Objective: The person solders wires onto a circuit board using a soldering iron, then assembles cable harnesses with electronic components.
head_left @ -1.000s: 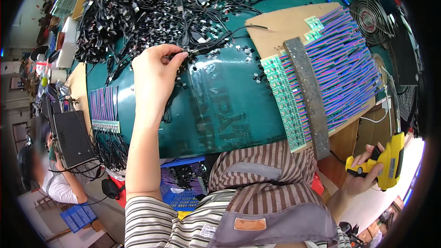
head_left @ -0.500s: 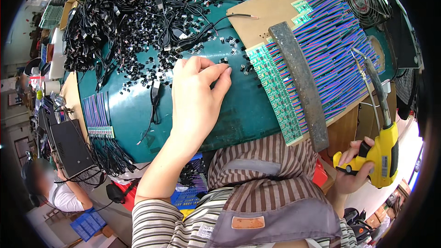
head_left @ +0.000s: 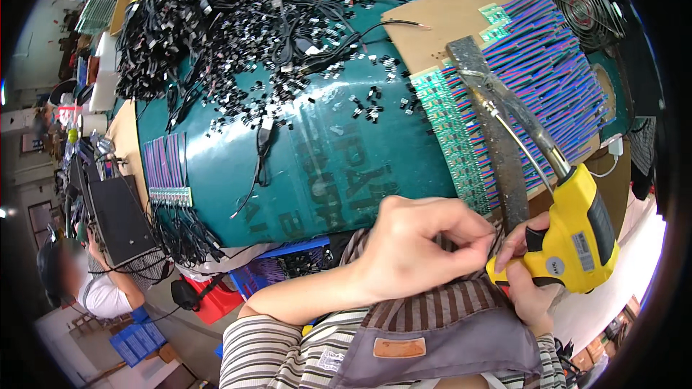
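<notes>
My right hand (head_left: 525, 274) grips a yellow soldering gun (head_left: 580, 234) at the table's near right edge. Its long metal tip (head_left: 519, 137) reaches up over a row of small green circuit boards (head_left: 450, 133) with purple, blue and red wires (head_left: 555, 65). A grey metal bar (head_left: 497, 166) lies across those wires on a cardboard sheet (head_left: 432, 18). My left hand (head_left: 422, 245) is close to my body beside the gun's grip, fingertips pinched together; whatever is between them is hidden. Small black parts (head_left: 367, 104) lie scattered on the green mat (head_left: 324, 166).
A large heap of black cables (head_left: 238, 14) fills the far left of the mat. A second batch of wired boards (head_left: 169, 169) lies at the left edge. A round fan (head_left: 587, 0) stands far right. Another person (head_left: 94, 284) sits lower left by a black box (head_left: 119, 216).
My left hand has pulled back from the scattered black parts to the table's near edge, fingers now pinched. My right hand has raised the soldering gun, its tip now over the boards.
</notes>
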The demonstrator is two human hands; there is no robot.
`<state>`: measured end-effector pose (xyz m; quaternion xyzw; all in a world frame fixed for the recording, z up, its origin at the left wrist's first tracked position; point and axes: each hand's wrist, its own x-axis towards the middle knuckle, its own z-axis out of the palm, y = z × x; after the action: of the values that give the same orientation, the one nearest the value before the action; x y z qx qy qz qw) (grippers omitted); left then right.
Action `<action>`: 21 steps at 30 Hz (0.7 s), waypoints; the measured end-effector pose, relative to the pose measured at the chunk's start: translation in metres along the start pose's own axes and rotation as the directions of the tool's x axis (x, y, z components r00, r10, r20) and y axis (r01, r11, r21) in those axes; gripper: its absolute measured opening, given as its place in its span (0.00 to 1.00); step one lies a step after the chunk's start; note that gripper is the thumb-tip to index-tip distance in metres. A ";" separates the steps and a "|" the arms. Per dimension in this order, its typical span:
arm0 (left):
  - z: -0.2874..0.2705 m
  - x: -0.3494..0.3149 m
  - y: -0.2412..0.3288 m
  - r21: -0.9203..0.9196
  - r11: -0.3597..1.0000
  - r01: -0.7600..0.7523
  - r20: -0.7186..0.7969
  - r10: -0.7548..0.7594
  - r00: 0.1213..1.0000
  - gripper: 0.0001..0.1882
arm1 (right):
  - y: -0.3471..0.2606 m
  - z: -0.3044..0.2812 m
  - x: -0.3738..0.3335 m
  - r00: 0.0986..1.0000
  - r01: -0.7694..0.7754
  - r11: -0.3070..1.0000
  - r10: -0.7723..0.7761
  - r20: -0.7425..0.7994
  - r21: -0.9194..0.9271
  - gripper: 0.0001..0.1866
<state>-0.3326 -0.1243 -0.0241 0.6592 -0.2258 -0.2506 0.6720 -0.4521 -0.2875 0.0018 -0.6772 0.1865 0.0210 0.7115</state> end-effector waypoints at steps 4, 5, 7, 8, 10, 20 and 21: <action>0.012 -0.002 -0.009 0.250 0.883 -0.397 0.035 0.401 0.915 0.08 | 0.000 0.010 0.002 0.988 -0.032 0.998 0.040 -0.150 0.056 0.28; 0.012 -0.003 -0.011 0.292 0.819 -0.494 0.046 0.504 0.862 0.10 | 0.001 0.009 0.002 0.986 -0.010 0.997 0.023 -0.165 0.078 0.28; 0.009 -0.003 -0.009 0.294 0.799 -0.525 0.075 0.528 0.846 0.12 | 0.005 0.008 0.003 0.988 0.024 0.997 -0.013 -0.151 0.074 0.26; 0.008 -0.002 -0.008 0.287 0.777 -0.560 0.113 0.553 0.825 0.14 | 0.006 0.007 0.004 0.985 0.039 0.997 -0.026 -0.171 0.073 0.26; 0.008 -0.002 -0.011 0.275 0.779 -0.563 0.109 0.557 0.824 0.15 | 0.005 0.008 0.005 0.982 0.045 0.995 -0.028 -0.187 0.090 0.25; 0.007 -0.004 -0.017 0.148 0.874 -0.463 0.040 0.462 0.886 0.13 | 0.011 0.011 0.005 0.973 0.020 0.999 -0.012 -0.231 0.030 0.25; 0.008 -0.005 -0.014 0.143 0.875 -0.462 0.042 0.461 0.886 0.13 | 0.012 0.011 0.005 0.975 0.047 0.999 -0.041 -0.219 0.021 0.25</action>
<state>-0.3416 -0.1276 -0.0379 0.6338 -0.3968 -0.0679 0.6605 -0.4484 -0.2774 -0.0115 -0.6701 0.2487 -0.0718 0.6956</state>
